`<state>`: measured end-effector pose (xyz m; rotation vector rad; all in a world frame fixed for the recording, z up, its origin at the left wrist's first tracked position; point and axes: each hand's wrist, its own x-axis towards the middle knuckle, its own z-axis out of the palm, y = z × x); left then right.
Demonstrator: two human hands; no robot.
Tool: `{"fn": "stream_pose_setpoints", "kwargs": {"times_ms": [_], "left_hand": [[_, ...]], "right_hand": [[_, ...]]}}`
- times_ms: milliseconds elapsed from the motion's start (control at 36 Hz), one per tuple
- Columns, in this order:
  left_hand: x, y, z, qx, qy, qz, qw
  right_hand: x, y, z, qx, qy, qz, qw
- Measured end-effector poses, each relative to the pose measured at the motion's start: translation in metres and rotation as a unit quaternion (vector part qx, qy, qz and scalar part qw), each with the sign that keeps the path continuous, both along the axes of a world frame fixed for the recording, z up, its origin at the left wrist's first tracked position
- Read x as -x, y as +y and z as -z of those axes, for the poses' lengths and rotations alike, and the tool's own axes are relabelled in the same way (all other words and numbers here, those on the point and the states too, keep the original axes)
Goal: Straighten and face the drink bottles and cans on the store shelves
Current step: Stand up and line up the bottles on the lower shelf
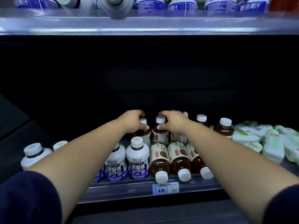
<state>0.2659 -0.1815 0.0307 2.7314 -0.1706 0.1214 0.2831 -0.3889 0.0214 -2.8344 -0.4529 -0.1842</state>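
Both arms reach deep into a dark cooler shelf. My left hand [132, 121] grips the neck of an upright brown tea bottle [143, 134] with a white cap. My right hand [174, 122] curls round the neck of the neighbouring upright tea bottle [160, 134]. In front of them three tea bottles [159, 160] lie on their sides, caps toward the shelf's front edge. To their left stand white and purple juice bottles [137, 159], labels facing me. Two more upright tea bottles [224, 128] stand further right.
Pale green packets [273, 143] lie piled at the right end of the shelf. A price tag [165, 188] reading 4.20 sits on the shelf's front rail [113, 191]. The shelf above [145, 26] holds more blue-and-white juice bottles. The back of the shelf is dark.
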Motion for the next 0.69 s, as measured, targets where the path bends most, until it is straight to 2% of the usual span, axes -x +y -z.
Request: {"fn": "stream_pose_setpoints", "kwargs": {"times_ms": [194,306,417,528,611,694], "left_hand": [[-0.021,-0.003,0.003,-0.049,-0.001,-0.014,0.999],[-0.026,-0.004,0.001,-0.048,0.020,-0.018,0.998],[-0.028,-0.002,0.000,-0.020,0.030,-0.010,0.999],[-0.026,-0.003,-0.001,0.050,0.056,0.017,0.997],[-0.026,-0.005,-0.001,0.081,0.068,0.028,0.994],[-0.027,-0.009,-0.003,0.067,0.076,0.020,0.995]], "right_hand": [[-0.015,0.016,0.001,0.049,-0.002,0.021,0.999],[-0.020,0.021,-0.002,0.095,-0.013,0.018,0.995],[-0.026,0.014,-0.013,0.119,0.000,-0.027,0.993],[-0.033,-0.008,-0.022,0.040,0.079,-0.086,0.992],[-0.036,-0.015,-0.023,0.023,0.095,-0.117,0.988],[-0.035,-0.016,-0.023,-0.015,0.102,-0.126,0.987]]}}
